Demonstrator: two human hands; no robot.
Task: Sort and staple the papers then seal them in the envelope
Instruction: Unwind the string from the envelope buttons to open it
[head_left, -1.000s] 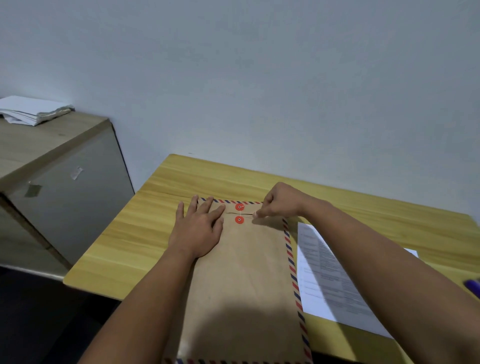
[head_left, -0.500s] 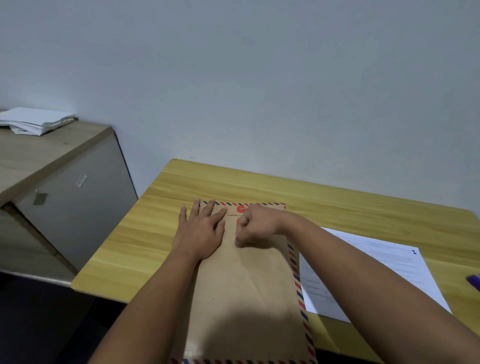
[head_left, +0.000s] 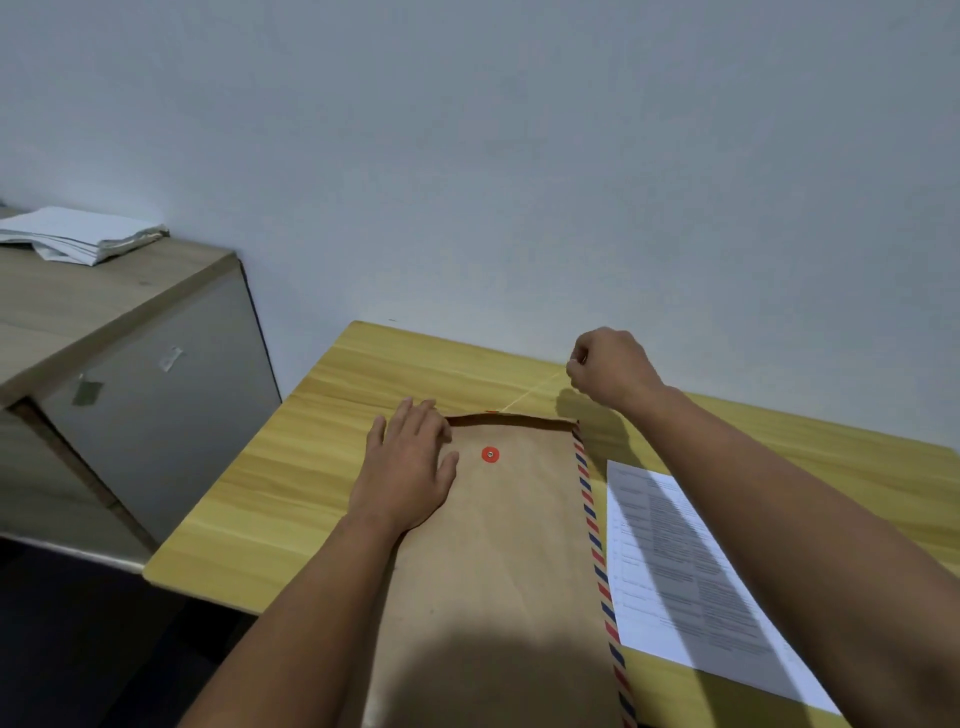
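At centre frame the brown envelope (head_left: 498, 545) gapes open under the flat left hand (head_left: 408, 470); its contents are hidden. The right hand (head_left: 605, 371), upper right, pinches its string (head_left: 535, 391).

The light is soft and fairly dim, coming from above and behind the person, with a cool grey cast on the plain painted wall (head_left: 519, 156). A broad dark shadow of the person's head and body falls across the near end of the brown paper envelope with red-and-blue striped edging (head_left: 519, 545), and a band of arm shadow crosses the white printed sheet (head_left: 675, 561), whose small text is too soft to read. The raised right hand (head_left: 608, 369) throws a shadow on the yellow wood-grain desk (head_left: 291, 467). Wide-angle distortion bends the frame edges; the lower left corner is nearly black.
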